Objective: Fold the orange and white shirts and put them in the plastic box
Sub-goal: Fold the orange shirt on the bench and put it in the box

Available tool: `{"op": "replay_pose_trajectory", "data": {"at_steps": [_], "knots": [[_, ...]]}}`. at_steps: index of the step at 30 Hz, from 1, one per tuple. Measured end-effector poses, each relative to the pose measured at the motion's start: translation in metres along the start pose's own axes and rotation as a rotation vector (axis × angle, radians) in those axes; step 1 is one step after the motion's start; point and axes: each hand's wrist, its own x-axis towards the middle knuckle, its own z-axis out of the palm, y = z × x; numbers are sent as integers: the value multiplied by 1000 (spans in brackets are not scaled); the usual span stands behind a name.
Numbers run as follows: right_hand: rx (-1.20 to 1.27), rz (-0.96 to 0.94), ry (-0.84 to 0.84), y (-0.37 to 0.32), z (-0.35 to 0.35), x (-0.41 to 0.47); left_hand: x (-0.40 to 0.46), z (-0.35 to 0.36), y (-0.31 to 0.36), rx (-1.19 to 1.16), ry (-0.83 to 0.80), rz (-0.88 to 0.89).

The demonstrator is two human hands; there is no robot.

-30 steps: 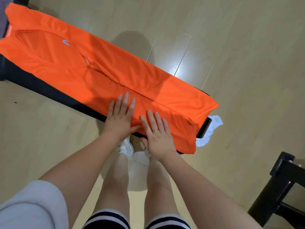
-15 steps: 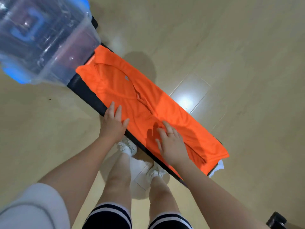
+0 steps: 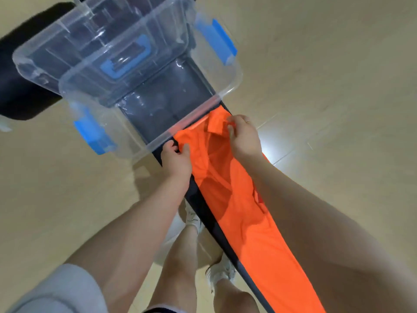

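Observation:
The orange shirt lies folded into a long strip along a narrow dark bench. Its collar end lies next to the clear plastic box with blue latches, which stands on the far end of the bench. My left hand pinches the shirt's left shoulder corner at the bench edge. On the right side of the collar, my right hand grips the fabric. The white shirt is out of view.
A clear lid with a blue handle rests across the far part of the box. A black cushioned seat lies at the left behind it. My legs and white shoes stand left of the bench on the pale wooden floor.
Both hands have moved from the shirt's lower and middle part up to the collar end and now grip the fabric. My view has swung toward the plastic box.

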Motion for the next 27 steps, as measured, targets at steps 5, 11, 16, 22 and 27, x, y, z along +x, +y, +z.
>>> {"op": "replay_pose_trajectory", "data": {"at_steps": [5, 11, 16, 22, 27], "knots": [[93, 134, -30, -13, 14, 38, 14, 5, 8, -209, -6, -117], [154, 175, -94, -8, 0, 30, -6, -10, 27, -321, -356, -143], [351, 149, -46, -6, -52, -13, -37, -43, 32, -75, -526, 103], [257, 34, -28, -37, -102, -31, -65, -75, 61, -37, -529, 299], [92, -71, 16, -66, -95, -11, -56, -91, 76, 69, -384, 442]]}}
